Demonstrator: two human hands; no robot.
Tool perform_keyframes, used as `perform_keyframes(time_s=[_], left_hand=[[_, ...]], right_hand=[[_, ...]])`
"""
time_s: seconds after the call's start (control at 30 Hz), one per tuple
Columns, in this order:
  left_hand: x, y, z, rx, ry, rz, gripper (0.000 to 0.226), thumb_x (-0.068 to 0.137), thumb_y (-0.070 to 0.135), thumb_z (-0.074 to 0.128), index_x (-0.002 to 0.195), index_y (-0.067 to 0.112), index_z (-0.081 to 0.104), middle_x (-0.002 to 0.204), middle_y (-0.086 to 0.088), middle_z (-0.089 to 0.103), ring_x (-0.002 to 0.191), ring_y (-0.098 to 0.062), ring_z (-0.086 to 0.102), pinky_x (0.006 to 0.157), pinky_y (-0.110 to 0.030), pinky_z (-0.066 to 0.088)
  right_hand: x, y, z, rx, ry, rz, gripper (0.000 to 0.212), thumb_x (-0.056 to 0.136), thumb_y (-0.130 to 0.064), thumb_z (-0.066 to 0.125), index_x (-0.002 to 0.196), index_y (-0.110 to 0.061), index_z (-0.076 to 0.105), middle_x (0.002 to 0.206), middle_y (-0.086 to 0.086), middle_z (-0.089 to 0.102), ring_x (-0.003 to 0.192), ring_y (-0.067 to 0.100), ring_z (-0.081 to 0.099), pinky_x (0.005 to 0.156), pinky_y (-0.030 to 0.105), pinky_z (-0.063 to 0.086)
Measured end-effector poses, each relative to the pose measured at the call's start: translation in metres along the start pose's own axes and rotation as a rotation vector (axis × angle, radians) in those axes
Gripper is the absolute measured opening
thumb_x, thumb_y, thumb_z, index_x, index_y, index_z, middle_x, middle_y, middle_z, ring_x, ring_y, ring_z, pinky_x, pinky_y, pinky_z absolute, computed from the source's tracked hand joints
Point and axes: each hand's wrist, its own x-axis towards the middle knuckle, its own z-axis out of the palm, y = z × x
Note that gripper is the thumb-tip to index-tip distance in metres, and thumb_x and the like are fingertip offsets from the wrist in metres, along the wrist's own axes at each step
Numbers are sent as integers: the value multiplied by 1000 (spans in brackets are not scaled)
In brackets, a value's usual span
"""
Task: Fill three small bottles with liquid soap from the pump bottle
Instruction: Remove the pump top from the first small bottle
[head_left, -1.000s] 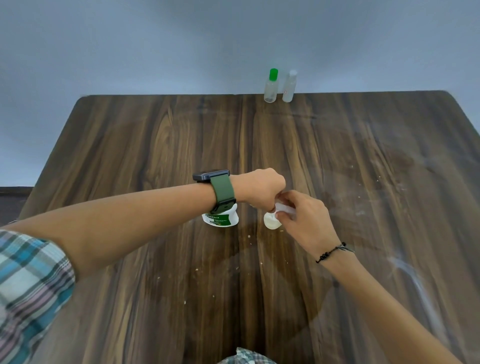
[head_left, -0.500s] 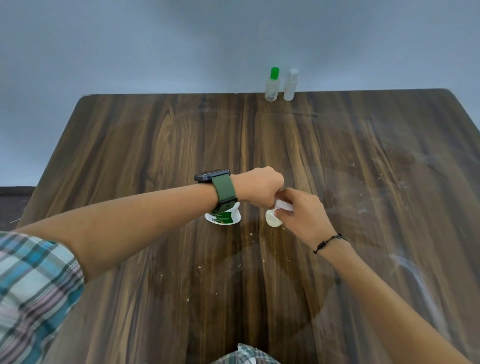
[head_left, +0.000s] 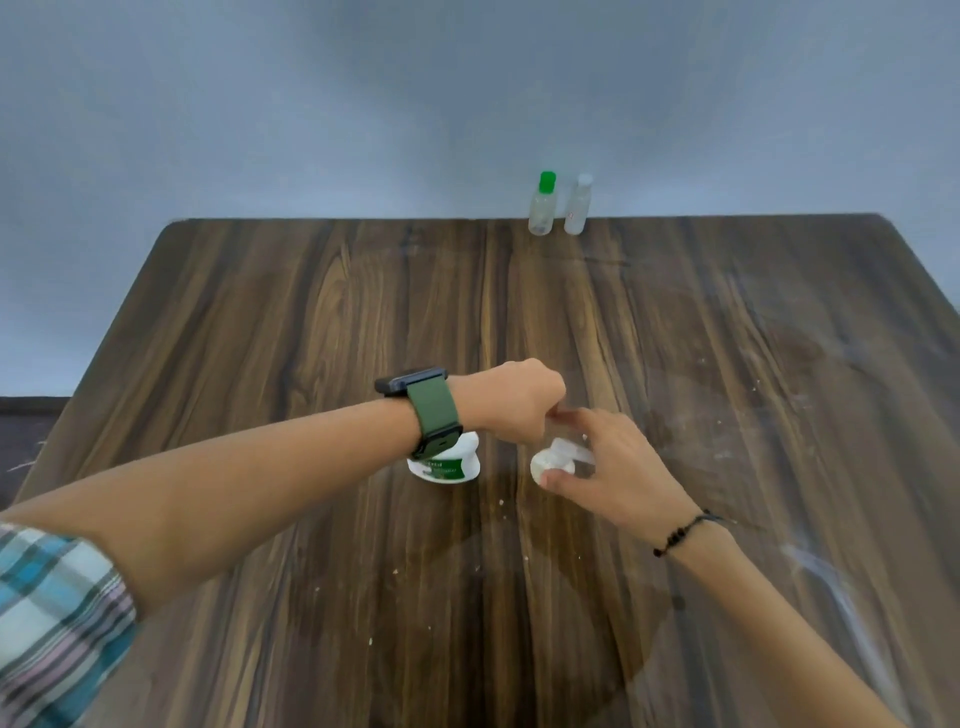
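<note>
The white pump bottle (head_left: 444, 464) with a green label stands at mid-table, mostly hidden under my left wrist. My left hand (head_left: 511, 401) is curled downward over its top, and the pump head is hidden beneath it. Just to the right, my right hand (head_left: 613, 470) pinches a small clear bottle (head_left: 557, 460) between thumb and fingers, tilted with its neck up toward my left hand. My right index finger stretches up and touches my left hand. Two more small bottles stand upright at the table's far edge, one with a green cap (head_left: 542, 205) and one with a clear cap (head_left: 578, 207).
The dark wooden table (head_left: 260, 312) has small crumbs near the front and pale smears on its right side. A blue-grey wall rises directly behind the far edge.
My right hand's fingers have loosened and spread around the small bottle, and the index finger now reaches toward my left hand. My left hand stays on the pump bottle.
</note>
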Motion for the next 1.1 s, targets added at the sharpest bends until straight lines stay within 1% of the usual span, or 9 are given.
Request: perform_keyframes(time_s=[0.1,0.23,0.37,0.53,0.67,0.8,0.9,1.0,1.1], left_hand=[[4,-7,-27,-28,64,23,30,83,2,48,111,3,59,102,-14,65,91,-28,61,73,-34,50],[30,-33,-73,-149,226,-17,30,82,2,49,110,5,61,105,-10,67,98,-23,62,81,-27,47],[83,-73,-105,-295,383,-126,28,85,5,53,112,4,60,113,-11,64,105,-22,58,82,-21,40],[158,-123,-117,-382,567,-280,30,83,4,54,113,-1,55,115,-18,60,105,-29,55,83,-30,43],[209,-150,-122,-278,618,-305,37,84,3,52,120,-1,48,118,-22,54,107,-34,52,86,-36,42],[251,-157,-124,-103,637,-244,42,88,0,47,129,5,44,122,-21,47,106,-37,50,85,-38,41],[270,-153,-115,-2,606,-217,30,88,-2,45,117,3,52,116,-21,48,102,-36,51,76,-37,41],[273,-148,-108,87,563,-214,27,84,-5,48,109,0,56,112,-22,52,99,-36,52,70,-34,36],[259,-134,-107,117,575,-162,22,86,-1,48,106,-2,58,105,-21,56,91,-34,55,69,-35,38]], right_hand=[[8,-7,-38,126,-11,-62,63,75,-54,58,130,-27,43,118,-14,47,112,4,42,89,19,32],[66,-8,-86,187,184,-54,35,84,-39,54,115,-22,57,99,-14,57,89,0,53,70,7,36],[164,15,-105,128,324,82,29,86,-24,57,112,-11,59,106,4,65,95,15,57,81,20,38],[269,48,-110,154,417,143,33,83,-13,60,114,-4,56,108,12,65,103,25,58,86,25,40],[329,75,-114,-8,446,139,36,85,-8,54,121,-6,51,117,17,57,108,30,52,87,32,39],[365,98,-111,-169,386,117,37,86,-5,49,123,-8,52,118,20,52,106,35,52,84,34,40],[372,106,-102,-211,329,67,35,86,-3,45,120,-7,55,112,21,56,102,36,54,80,33,40],[363,108,-99,-224,353,25,30,87,-3,46,115,-5,56,107,20,60,97,34,56,74,30,37],[337,104,-103,-237,372,25,27,87,-3,48,113,-5,57,107,17,62,98,31,57,76,29,38]])
